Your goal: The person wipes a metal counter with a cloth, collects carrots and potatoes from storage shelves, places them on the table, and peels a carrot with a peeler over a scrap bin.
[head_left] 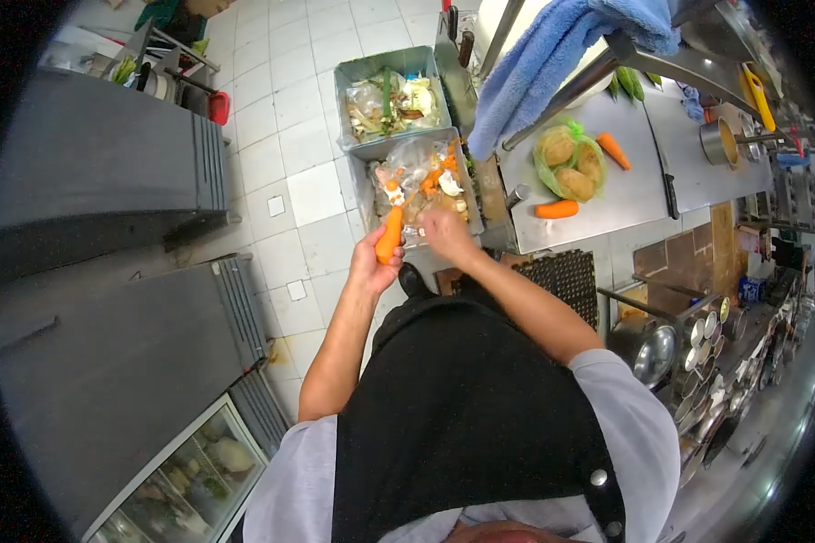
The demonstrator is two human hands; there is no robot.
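A carrot [390, 235] is clasped by the left hand [369, 262], the fingers closed around its thicker end and its narrower end pointed away from the palm. Just to its right, the right hand [446, 233] is blurred, its fingers curled; whether anything is held there cannot be told. Beneath and just beyond both hands, clear plastic and orange scraps [450, 163] are heaped in a grey bin [362, 185]. To the right of the right hand, a second carrot [555, 210] is laid on a steel counter [539, 233]; beyond it, potatoes [582, 186] are bagged in green plastic, with a third carrot [613, 150] placed just beside. Farther right, a knife [670, 195] is laid. Farther ahead of the hands, another bin [342, 104] is filled with vegetable waste.
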